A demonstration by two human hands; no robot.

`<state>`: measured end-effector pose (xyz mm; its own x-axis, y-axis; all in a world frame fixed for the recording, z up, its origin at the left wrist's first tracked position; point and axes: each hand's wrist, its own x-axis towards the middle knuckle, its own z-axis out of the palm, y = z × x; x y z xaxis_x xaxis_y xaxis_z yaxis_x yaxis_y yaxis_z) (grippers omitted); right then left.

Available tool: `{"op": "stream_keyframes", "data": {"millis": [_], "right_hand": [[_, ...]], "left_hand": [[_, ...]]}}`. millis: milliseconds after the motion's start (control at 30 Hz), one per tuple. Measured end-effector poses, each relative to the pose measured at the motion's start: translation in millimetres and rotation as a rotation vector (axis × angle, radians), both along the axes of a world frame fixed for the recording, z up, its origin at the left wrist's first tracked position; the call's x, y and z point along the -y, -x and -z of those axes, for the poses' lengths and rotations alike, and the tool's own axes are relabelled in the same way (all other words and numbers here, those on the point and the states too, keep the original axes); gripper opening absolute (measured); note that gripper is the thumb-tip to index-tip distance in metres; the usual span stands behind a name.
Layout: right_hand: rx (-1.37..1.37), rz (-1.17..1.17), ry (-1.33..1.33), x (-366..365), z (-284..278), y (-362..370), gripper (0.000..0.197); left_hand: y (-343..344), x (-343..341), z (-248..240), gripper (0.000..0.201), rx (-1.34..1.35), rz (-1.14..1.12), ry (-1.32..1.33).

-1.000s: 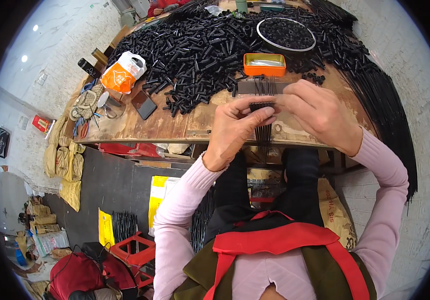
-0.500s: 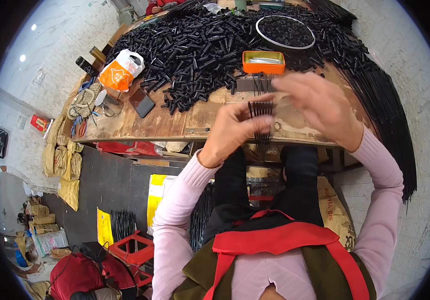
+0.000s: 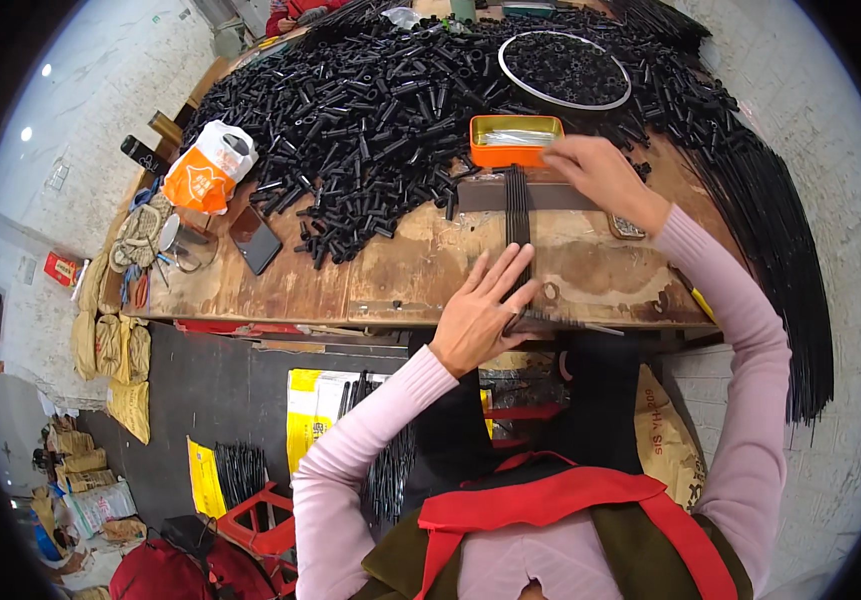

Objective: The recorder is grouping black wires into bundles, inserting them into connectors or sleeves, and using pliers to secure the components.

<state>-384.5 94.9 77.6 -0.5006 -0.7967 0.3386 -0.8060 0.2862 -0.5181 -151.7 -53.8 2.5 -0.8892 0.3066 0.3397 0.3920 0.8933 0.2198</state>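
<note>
Left hand [image 3: 480,310] lies flat on black rods [image 3: 517,215]; right hand [image 3: 598,175] reaches orange tin [image 3: 513,141].

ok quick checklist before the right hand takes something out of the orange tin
1. Left hand flat on the black rods: ok.
2. Rods lie together across the dark strip: ok.
3. Orange tin open and within reach: ok.
4. Right hand at the tin's edge: ok.
5. Right hand empty: cannot tell.
6. Bench bare around the rods: ok; the pile of black tubes sits further back.
</note>
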Motion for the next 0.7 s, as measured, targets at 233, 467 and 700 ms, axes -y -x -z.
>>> {"op": "stream_keyframes", "data": {"millis": [233,467,700], "right_hand": [[-0.355,0.034,-0.225,78.8,36.0,84.3,0.015],[-0.302,0.148,-0.316,77.0,24.4,89.7,0.014],[-0.405,-0.009,-0.023,27.0,16.4,24.4,0.023]], "left_hand": [[18.1,5.5,-0.5,0.103,0.069,0.008,0.244],[18.8,6.1,-4.4,0.105,0.087,0.009,0.215],[17.2,5.8,-3.2,0.076,0.081,-0.019,0.108]]}}
